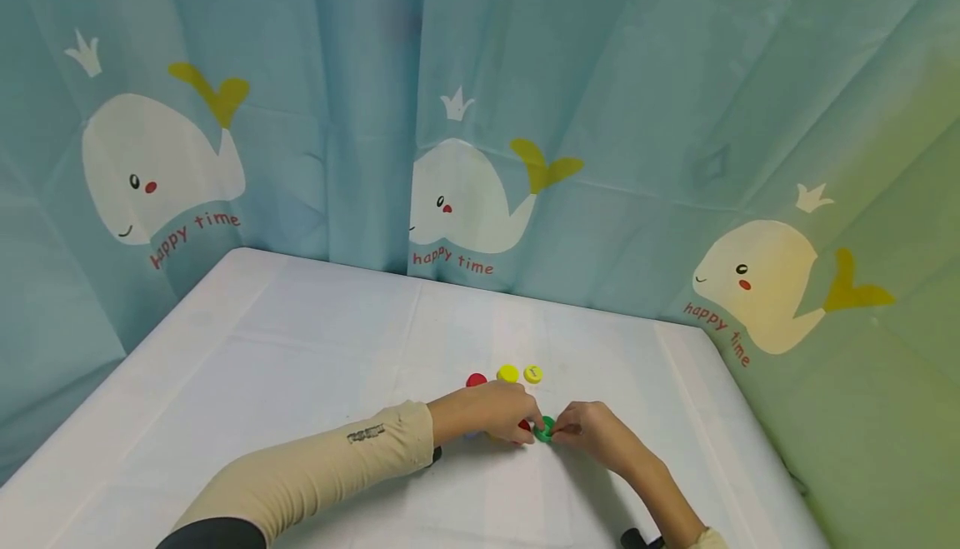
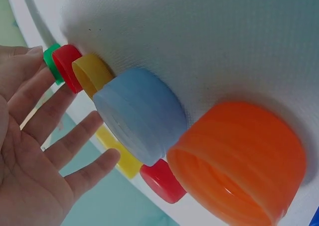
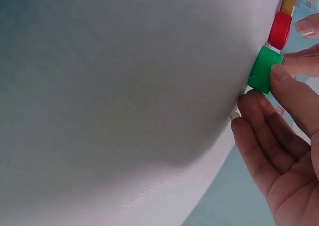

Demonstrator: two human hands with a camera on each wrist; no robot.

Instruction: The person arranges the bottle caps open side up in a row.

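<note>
A green bottle cap point(image 3: 264, 69) stands on the white table at the end of a row of caps. My right hand point(image 1: 600, 432) pinches this cap, its thumb point(image 3: 286, 79) lying on the face. From the other side my left hand point(image 1: 498, 409) reaches over the row, fingers spread and nearly straight, with a fingertip right at the green cap. Beside the green one is a red cap point(image 2: 67, 66), then a mustard-yellow cap point(image 2: 92, 74), a light blue cap point(image 2: 142, 113) and a large orange cap point(image 2: 244, 161). In the head view the left arm hides much of this row.
Behind the row lie another red cap point(image 1: 476, 380) and two yellow caps, one plain point(image 1: 507, 373) and one with a mark on top point(image 1: 533, 374). A blue curtain point(image 1: 360, 116) with printed whales hangs along the back edge of the white table point(image 1: 300, 349).
</note>
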